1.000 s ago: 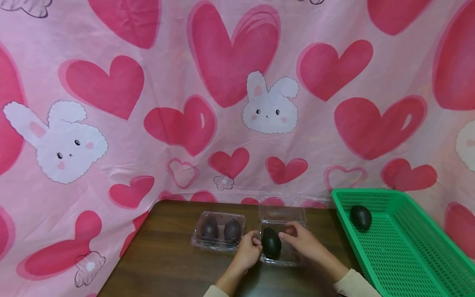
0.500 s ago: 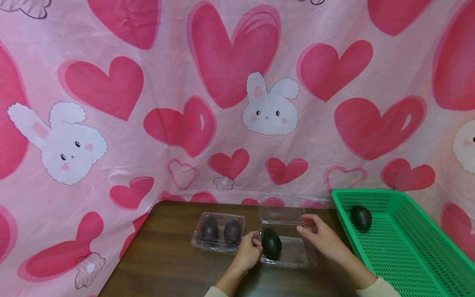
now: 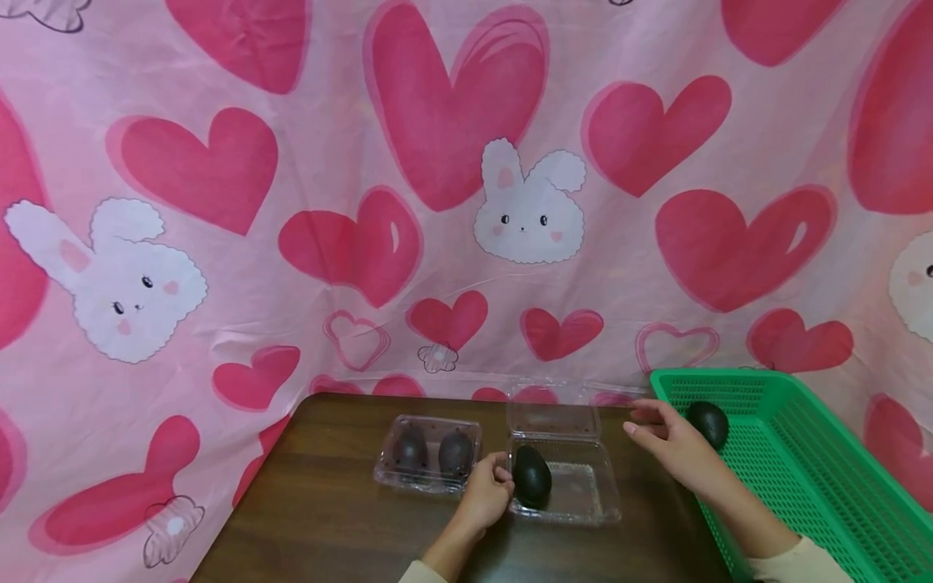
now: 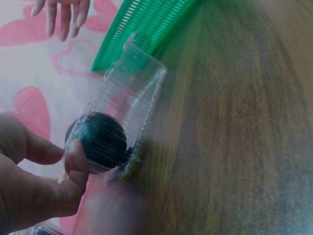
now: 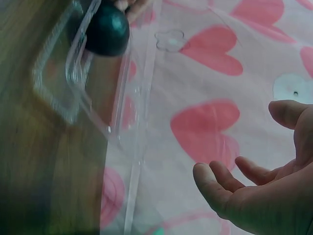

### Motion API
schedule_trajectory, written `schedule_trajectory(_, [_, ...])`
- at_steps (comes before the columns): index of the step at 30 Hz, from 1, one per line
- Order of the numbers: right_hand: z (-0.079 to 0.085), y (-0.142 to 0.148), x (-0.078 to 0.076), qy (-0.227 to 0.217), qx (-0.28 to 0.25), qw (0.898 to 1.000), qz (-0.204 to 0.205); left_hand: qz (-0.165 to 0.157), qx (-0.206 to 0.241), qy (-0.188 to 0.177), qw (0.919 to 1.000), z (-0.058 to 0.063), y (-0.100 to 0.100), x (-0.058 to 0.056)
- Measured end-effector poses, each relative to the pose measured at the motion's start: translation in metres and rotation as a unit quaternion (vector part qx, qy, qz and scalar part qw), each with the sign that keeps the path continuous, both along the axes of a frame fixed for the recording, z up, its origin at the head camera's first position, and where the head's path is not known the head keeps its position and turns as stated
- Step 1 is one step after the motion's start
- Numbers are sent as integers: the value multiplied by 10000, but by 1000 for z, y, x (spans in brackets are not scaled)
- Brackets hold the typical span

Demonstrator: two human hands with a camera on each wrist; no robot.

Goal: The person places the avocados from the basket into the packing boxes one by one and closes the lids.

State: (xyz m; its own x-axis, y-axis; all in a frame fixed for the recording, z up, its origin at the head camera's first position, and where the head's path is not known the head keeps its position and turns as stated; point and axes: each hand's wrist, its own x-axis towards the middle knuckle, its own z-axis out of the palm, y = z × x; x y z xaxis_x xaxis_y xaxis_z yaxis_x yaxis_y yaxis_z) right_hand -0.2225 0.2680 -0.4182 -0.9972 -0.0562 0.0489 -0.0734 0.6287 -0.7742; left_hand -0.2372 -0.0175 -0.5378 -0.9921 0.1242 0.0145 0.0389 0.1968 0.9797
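Observation:
A clear plastic clamshell box (image 3: 583, 494) stands with its lid raised at the back. In its left half lies a dark avocado (image 3: 533, 478); the right half holds nothing. My left hand (image 3: 487, 491) pinches the box's left rim between thumb and fingers, as the left wrist view shows at the fingertips (image 4: 76, 156). Above the table's right part, my right hand (image 3: 674, 445) hangs with fingers spread and nothing in them. It is close to the green basket's left edge, near another dark avocado (image 3: 709, 425) lying in that basket.
The green plastic basket (image 3: 809, 478) stands at the right. Left of the open box is a closed clear box (image 3: 428, 478) with two dark avocados inside. A pink heart-patterned cloth (image 3: 452, 275) hangs behind the brown wooden table (image 3: 321, 502).
My right hand has left the open box and moved right, toward the basket. The left hand stays on the box's rim, and the avocado in the box keeps its place.

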Motion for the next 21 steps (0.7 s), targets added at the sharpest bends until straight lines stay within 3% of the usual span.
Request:
schedule_trajectory(7, [9,27,-5,-177,246,9995,-128,-17,21,23,10000,-1,0,1])
schedule_trajectory(15, [10,60,-13,78,300,9993,-211,-9,71,-10,10000,-3,0,0])
schedule_trajectory(21, [11,82,-21,-125,310,9990,-297,-19,23,0,10000,-3,0,-1])
